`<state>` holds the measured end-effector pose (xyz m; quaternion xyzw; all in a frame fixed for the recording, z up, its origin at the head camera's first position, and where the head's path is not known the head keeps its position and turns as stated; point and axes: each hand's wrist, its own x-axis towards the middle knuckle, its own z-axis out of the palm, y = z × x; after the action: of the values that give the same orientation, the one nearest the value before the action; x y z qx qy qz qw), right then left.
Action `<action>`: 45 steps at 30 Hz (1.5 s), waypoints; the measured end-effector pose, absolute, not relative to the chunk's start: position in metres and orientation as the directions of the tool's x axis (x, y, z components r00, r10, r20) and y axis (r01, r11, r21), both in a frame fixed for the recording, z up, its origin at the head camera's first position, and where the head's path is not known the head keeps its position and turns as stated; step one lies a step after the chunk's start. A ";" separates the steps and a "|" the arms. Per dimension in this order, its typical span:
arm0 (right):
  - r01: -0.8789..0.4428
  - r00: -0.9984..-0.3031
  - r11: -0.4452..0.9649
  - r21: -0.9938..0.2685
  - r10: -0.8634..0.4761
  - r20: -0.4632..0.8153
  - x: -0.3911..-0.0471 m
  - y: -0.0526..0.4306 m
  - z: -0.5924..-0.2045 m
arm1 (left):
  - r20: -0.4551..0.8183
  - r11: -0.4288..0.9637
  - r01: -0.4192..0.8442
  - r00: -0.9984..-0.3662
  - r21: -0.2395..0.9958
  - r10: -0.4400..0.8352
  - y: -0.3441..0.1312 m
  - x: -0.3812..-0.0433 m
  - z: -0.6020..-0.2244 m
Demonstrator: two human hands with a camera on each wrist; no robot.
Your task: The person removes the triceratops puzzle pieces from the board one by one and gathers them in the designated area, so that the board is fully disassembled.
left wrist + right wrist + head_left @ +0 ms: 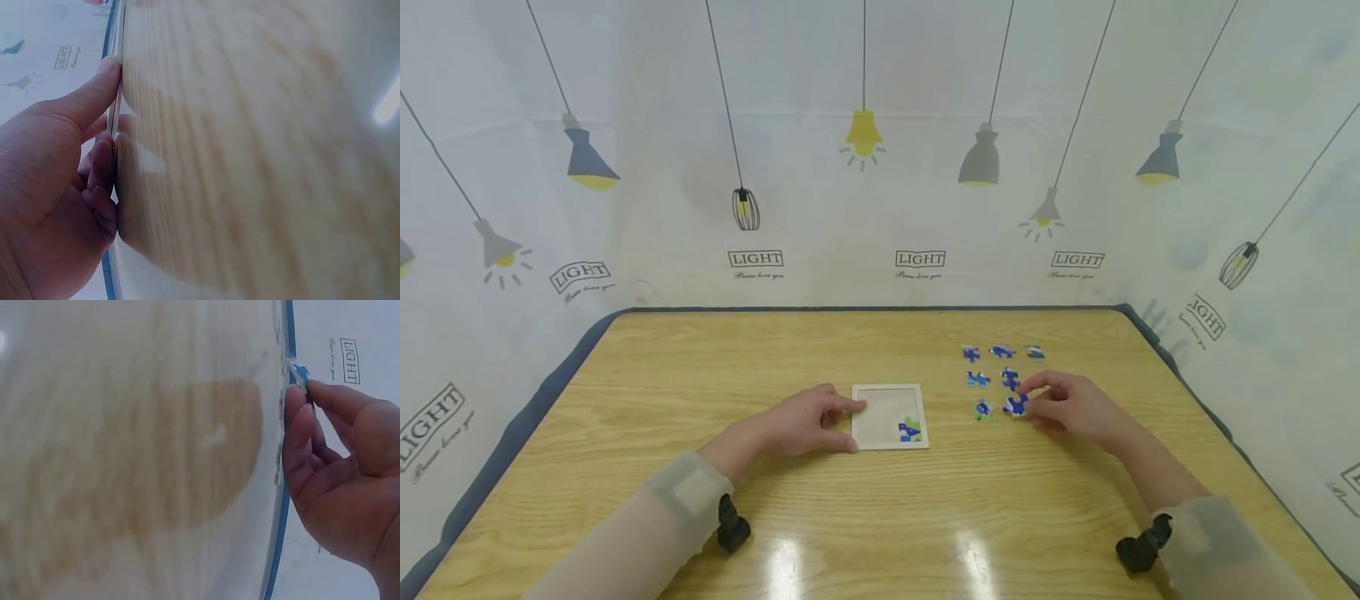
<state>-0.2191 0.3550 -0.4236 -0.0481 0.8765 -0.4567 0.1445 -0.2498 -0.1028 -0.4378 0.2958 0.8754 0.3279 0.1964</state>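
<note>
A pale square puzzle tray lies on the table, with a blue and green puzzle section in its lower right corner. My left hand rests at the tray's left side, index finger on the rim and thumb by the lower left corner. In the left wrist view, the thumb of the left hand is stretched out while the other fingers bend. Between thumb and fingertips my right hand pinches a blue and white puzzle piece. The right wrist view shows that piece tilted up off the table.
Several loose puzzle pieces lie in rows right of the tray, among them a green-edged piece nearest the tray. The wooden table ends at a dark edge before a lamp-patterned curtain.
</note>
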 end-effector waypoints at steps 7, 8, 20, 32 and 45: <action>0.058 -0.949 0.646 -0.761 -0.202 -0.244 -0.217 0.362 -0.433 | -0.153 0.615 0.390 -0.748 0.686 0.645 -0.103 -0.250 -0.438; 0.054 -0.950 0.653 -0.755 -0.199 -0.240 -0.218 0.362 -0.434 | -0.154 0.615 0.389 -0.749 0.685 0.645 -0.103 -0.250 -0.438; 0.022 -0.964 0.706 -0.708 -0.174 -0.203 -0.217 0.359 -0.437 | -0.155 0.615 0.386 -0.750 0.688 0.643 -0.105 -0.250 -0.438; 0.026 -0.963 0.704 -0.710 -0.172 -0.207 -0.217 0.359 -0.439 | -0.159 0.623 0.387 -0.751 0.680 0.641 -0.105 -0.249 -0.438; -0.012 -0.945 0.583 -0.812 -0.271 -0.181 -0.214 0.332 -0.426 | -0.153 0.627 0.404 -0.748 0.667 0.645 -0.103 -0.251 -0.438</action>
<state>-0.2139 0.3324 -0.4258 -0.0807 0.8780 -0.4492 0.1443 -0.2507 -0.1028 -0.4380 0.2977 0.8810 0.3131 0.1929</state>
